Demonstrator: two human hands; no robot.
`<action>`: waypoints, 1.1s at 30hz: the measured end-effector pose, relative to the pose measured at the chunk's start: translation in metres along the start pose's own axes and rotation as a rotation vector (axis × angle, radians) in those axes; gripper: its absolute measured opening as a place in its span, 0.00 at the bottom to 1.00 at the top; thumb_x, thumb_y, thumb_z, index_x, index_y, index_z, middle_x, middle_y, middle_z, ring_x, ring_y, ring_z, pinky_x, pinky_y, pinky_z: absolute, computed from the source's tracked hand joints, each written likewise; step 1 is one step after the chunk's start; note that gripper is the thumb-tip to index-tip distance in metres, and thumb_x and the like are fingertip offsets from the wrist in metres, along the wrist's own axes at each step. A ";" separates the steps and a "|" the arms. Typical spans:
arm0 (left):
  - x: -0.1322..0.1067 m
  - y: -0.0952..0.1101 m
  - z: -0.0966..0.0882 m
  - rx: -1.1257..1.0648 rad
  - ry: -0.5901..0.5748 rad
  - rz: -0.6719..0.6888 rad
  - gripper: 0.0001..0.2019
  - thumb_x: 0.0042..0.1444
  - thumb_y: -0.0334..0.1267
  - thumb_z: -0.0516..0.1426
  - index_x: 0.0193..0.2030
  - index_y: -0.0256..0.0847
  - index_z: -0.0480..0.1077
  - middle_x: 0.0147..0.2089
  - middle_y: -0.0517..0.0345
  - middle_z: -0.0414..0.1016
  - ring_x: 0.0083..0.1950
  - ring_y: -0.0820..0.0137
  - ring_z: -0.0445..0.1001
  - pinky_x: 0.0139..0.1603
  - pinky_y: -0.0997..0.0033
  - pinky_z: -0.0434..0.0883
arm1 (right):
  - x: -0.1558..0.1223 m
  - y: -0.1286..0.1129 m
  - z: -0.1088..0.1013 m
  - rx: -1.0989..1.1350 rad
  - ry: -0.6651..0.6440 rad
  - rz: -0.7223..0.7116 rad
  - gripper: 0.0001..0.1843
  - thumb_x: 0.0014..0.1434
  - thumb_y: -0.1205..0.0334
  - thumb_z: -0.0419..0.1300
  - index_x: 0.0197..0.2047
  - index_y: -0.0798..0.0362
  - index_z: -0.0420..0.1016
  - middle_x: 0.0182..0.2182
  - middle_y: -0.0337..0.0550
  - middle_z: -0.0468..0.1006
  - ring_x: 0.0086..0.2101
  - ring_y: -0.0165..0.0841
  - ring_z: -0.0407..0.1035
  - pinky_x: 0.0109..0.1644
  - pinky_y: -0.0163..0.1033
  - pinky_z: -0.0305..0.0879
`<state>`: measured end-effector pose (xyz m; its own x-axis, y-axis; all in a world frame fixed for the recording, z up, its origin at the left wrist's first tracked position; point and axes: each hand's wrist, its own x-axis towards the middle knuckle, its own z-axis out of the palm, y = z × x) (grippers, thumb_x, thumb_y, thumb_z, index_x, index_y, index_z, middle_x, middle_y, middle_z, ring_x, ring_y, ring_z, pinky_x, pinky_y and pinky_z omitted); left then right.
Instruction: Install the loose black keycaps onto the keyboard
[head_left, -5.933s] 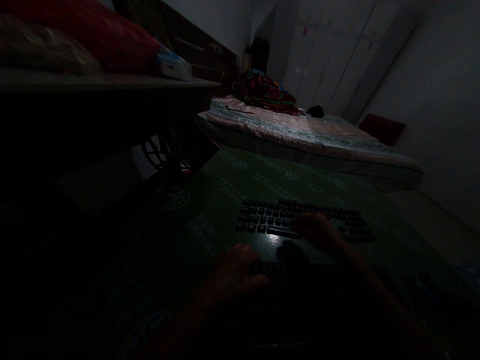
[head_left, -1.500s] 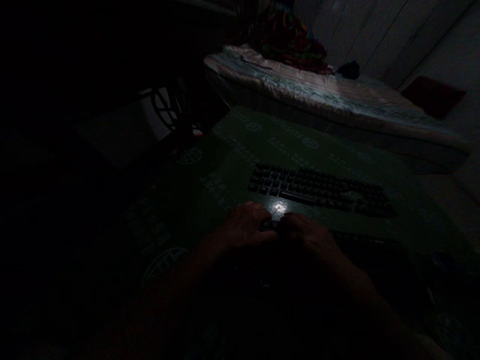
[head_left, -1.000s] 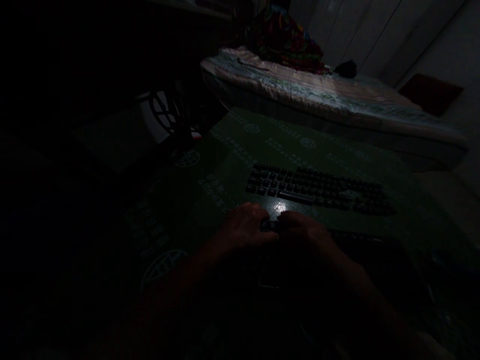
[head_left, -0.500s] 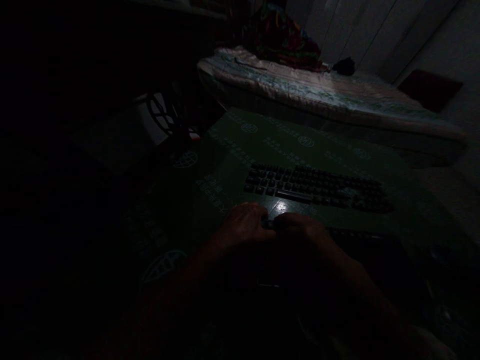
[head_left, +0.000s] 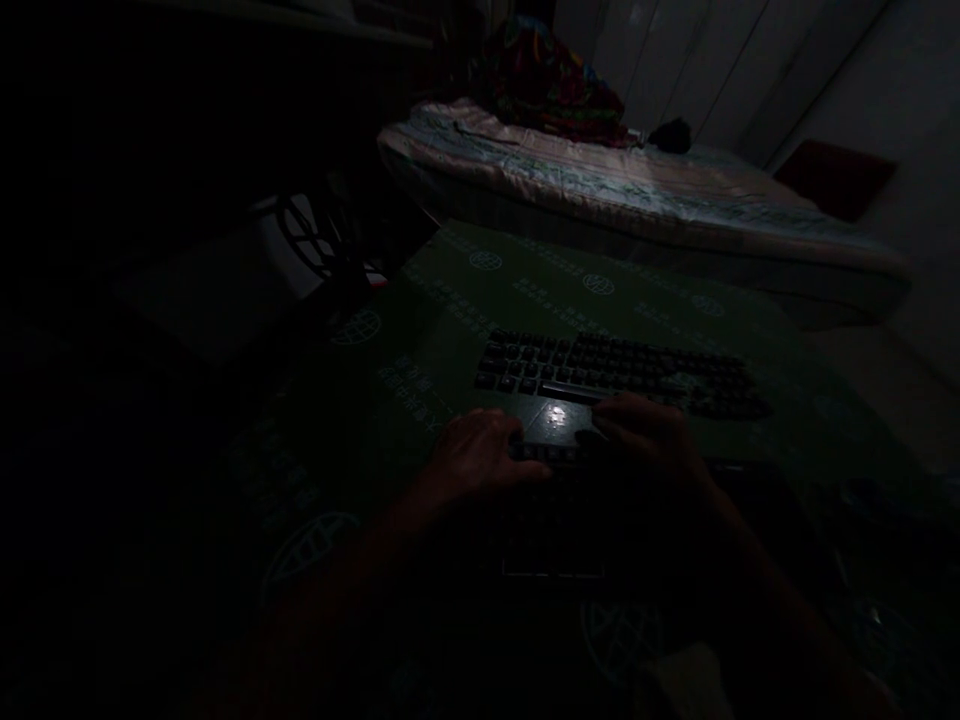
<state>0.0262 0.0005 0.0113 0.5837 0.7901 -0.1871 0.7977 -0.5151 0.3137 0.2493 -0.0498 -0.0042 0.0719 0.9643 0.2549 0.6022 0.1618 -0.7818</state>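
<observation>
The room is very dark. A black keyboard (head_left: pixel 622 372) lies on the green printed table cover (head_left: pixel 525 290). A second dark keyboard-like slab (head_left: pixel 555 520) lies nearer to me, mostly lost in shadow. My left hand (head_left: pixel 480 460) rests on that slab's far left corner with its fingers curled over the edge. My right hand (head_left: pixel 652 435) hovers just in front of the far keyboard's long bottom key. Its fingers are bent together and point left. Whether they pinch anything is hidden by the dark.
A bed (head_left: pixel 637 200) with a pale striped cover stands beyond the table, with a bright patterned bundle (head_left: pixel 547 80) on it. A dark red cushion (head_left: pixel 836 175) leans on the right wall. A round metal frame (head_left: pixel 300 230) shows at the left, under a dark shelf.
My hands were pressed together at the near slab's far edge. Now my right hand has moved right and forward, toward the far keyboard. My left hand stays put.
</observation>
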 end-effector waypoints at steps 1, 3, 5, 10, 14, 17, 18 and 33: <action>0.000 0.000 0.000 -0.001 -0.003 0.001 0.25 0.47 0.63 0.55 0.37 0.41 0.72 0.40 0.53 0.74 0.41 0.61 0.72 0.38 0.66 0.66 | 0.000 0.001 -0.001 0.007 0.019 0.023 0.08 0.50 0.58 0.60 0.30 0.53 0.77 0.30 0.43 0.79 0.32 0.34 0.73 0.36 0.38 0.68; 0.000 0.001 -0.002 -0.003 -0.006 0.000 0.25 0.46 0.62 0.55 0.37 0.41 0.72 0.40 0.53 0.74 0.41 0.61 0.73 0.37 0.67 0.66 | 0.001 0.002 -0.002 0.023 0.049 0.051 0.08 0.49 0.57 0.60 0.30 0.53 0.77 0.29 0.43 0.79 0.32 0.35 0.72 0.37 0.39 0.67; 0.000 0.002 -0.003 0.004 -0.006 -0.009 0.25 0.46 0.61 0.56 0.38 0.40 0.72 0.40 0.53 0.74 0.41 0.61 0.73 0.38 0.67 0.66 | 0.001 0.002 -0.003 0.036 0.064 0.059 0.08 0.49 0.57 0.60 0.29 0.53 0.77 0.28 0.42 0.79 0.31 0.35 0.72 0.37 0.39 0.67; -0.002 0.003 -0.002 0.025 0.011 -0.005 0.24 0.47 0.60 0.55 0.37 0.40 0.72 0.39 0.52 0.74 0.41 0.60 0.72 0.39 0.65 0.67 | 0.002 0.001 -0.005 0.030 0.055 0.048 0.09 0.50 0.56 0.60 0.29 0.52 0.77 0.29 0.42 0.79 0.31 0.35 0.72 0.36 0.39 0.67; -0.002 0.001 0.002 0.030 0.045 0.003 0.26 0.47 0.62 0.55 0.38 0.40 0.72 0.41 0.52 0.74 0.43 0.60 0.72 0.41 0.64 0.66 | 0.002 0.001 -0.004 0.004 0.037 0.058 0.09 0.50 0.57 0.59 0.29 0.53 0.77 0.28 0.42 0.79 0.31 0.34 0.72 0.35 0.39 0.66; -0.002 0.000 0.004 0.064 0.050 -0.005 0.25 0.47 0.62 0.55 0.38 0.41 0.71 0.41 0.52 0.74 0.43 0.60 0.71 0.41 0.64 0.66 | 0.002 0.003 -0.003 0.022 0.042 0.058 0.09 0.51 0.57 0.59 0.29 0.52 0.77 0.29 0.42 0.79 0.31 0.34 0.72 0.35 0.38 0.67; -0.003 0.001 0.004 0.072 0.050 -0.005 0.25 0.47 0.62 0.55 0.38 0.41 0.71 0.41 0.52 0.74 0.43 0.59 0.71 0.41 0.64 0.66 | 0.002 0.003 -0.002 0.023 0.046 0.054 0.09 0.51 0.57 0.59 0.29 0.52 0.77 0.29 0.42 0.79 0.31 0.34 0.72 0.35 0.38 0.67; -0.007 0.002 0.006 0.076 0.092 0.040 0.24 0.50 0.59 0.56 0.38 0.37 0.72 0.41 0.49 0.73 0.44 0.58 0.70 0.44 0.61 0.66 | 0.001 0.002 -0.001 -0.001 0.004 0.066 0.08 0.51 0.57 0.59 0.30 0.52 0.76 0.28 0.43 0.78 0.30 0.34 0.72 0.32 0.37 0.66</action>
<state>0.0247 -0.0083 0.0073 0.6016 0.7938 -0.0887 0.7854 -0.5676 0.2469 0.2519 -0.0484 -0.0051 0.1144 0.9720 0.2053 0.5969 0.0979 -0.7963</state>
